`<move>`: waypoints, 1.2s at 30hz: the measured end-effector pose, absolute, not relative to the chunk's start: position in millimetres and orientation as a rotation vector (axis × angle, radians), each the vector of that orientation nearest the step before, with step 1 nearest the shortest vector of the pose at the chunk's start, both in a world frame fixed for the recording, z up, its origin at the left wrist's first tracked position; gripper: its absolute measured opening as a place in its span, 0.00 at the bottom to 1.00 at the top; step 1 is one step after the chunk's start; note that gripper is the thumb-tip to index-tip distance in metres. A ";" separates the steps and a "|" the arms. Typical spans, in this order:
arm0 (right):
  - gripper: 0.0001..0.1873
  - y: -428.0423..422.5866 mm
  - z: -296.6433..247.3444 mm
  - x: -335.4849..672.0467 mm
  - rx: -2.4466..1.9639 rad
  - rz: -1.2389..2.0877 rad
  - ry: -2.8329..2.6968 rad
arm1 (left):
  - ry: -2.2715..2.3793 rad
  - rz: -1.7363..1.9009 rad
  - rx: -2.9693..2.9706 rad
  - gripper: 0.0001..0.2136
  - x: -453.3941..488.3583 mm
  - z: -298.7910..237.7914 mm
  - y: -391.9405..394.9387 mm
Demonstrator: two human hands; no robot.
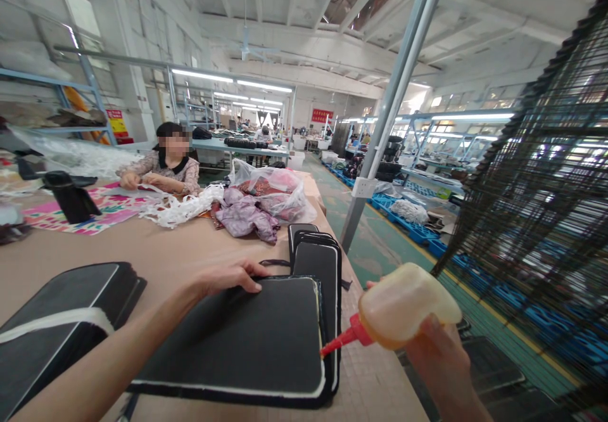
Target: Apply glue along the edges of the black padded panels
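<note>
A flat black panel (247,339) with rounded corners and a pale line along its edge lies in front of me on the table. My left hand (240,277) rests at its far edge, the thumb on top and the fingers bent over the rim. In my right hand (439,339) is a translucent glue bottle (406,305) with yellowish liquid, tilted nozzle down. Its red tip touches the panel's right edge near the front corner. More black panels (317,260) are piled just beyond and partly under this one.
A bundle of black panels (61,308) tied with a white band lies at left. Across the table (190,251), a co-worker (175,168) handles white strips (183,210) near purple cloth (247,213) and plastic bags. A metal post (387,115) rises beyond the table's right edge; dark mesh (536,143) hangs right.
</note>
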State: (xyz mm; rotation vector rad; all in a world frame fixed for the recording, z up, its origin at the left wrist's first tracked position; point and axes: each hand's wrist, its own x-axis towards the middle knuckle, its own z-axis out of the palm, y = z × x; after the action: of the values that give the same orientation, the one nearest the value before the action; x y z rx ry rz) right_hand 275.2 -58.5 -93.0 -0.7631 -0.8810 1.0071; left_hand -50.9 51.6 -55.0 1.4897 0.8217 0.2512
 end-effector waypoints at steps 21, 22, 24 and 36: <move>0.38 -62.4 -113.6 283.6 -0.714 1.007 -0.823 | 0.920 0.390 1.382 0.18 -59.7 -78.1 56.8; 0.38 -63.0 -114.5 283.6 -0.714 1.003 -0.819 | 0.928 0.400 1.374 0.18 -60.1 -80.1 57.3; 0.37 -64.2 -116.3 282.9 -0.722 0.983 -0.801 | 0.937 0.420 1.348 0.18 -60.9 -84.4 58.6; 0.30 -66.1 -122.4 269.3 -0.809 0.653 -0.702 | 0.895 0.513 1.073 0.20 -53.9 -106.4 56.1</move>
State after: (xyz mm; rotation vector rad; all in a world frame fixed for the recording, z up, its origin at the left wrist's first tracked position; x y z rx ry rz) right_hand 269.3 -66.1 -122.4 -0.8094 -0.7024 0.6527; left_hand -53.9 56.1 -106.4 1.0726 0.8952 0.5126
